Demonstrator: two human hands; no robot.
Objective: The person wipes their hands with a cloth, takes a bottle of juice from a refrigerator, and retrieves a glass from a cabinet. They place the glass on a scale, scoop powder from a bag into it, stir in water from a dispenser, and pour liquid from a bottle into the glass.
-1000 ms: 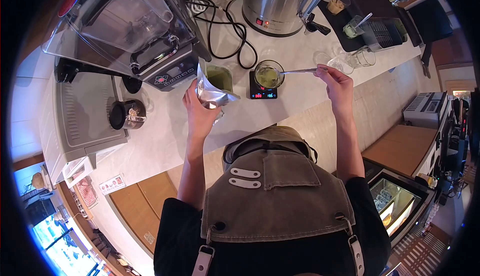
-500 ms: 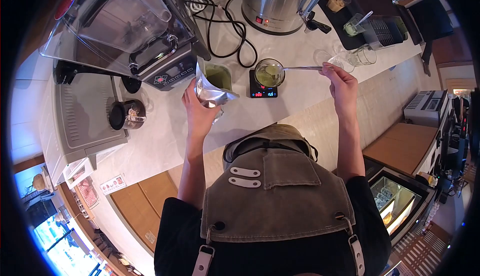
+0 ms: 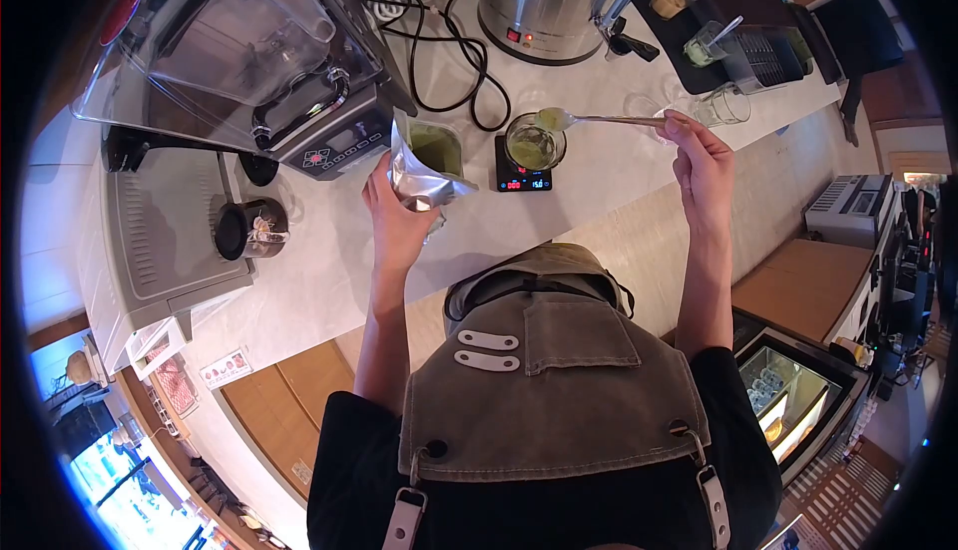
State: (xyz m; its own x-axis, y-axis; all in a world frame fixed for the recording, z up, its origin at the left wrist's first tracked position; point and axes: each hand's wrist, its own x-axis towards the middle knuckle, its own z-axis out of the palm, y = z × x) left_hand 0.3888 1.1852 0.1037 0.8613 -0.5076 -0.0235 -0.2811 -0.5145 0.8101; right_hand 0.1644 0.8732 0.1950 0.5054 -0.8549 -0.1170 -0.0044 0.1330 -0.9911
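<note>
My left hand [image 3: 401, 219] is wrapped round a silver foil pouch [image 3: 424, 183], its open mouth showing green powder inside. Between the fingertips of my right hand [image 3: 701, 161] is the handle of a long metal spoon [image 3: 609, 120]. The spoon's bowl carries a little green powder and hangs over the far rim of a small glass cup [image 3: 531, 151]. Green powder lies in that cup, which stands on a black digital scale [image 3: 523, 180] with lit red and pale digits. The pouch is left of the scale, apart from it.
A blender [image 3: 329, 131] stands at the left, with a lidded glass pot [image 3: 261, 230] nearer me. Behind the scale are black cables [image 3: 439, 106] and a steel water boiler [image 3: 544, 1] with a tap. Drinking glasses [image 3: 726, 106] and a black tray [image 3: 679, 46] are at the right.
The spoon has risen from inside the cup to above its far rim, and my right hand has shifted slightly right and up. My left hand keeps the pouch in place.
</note>
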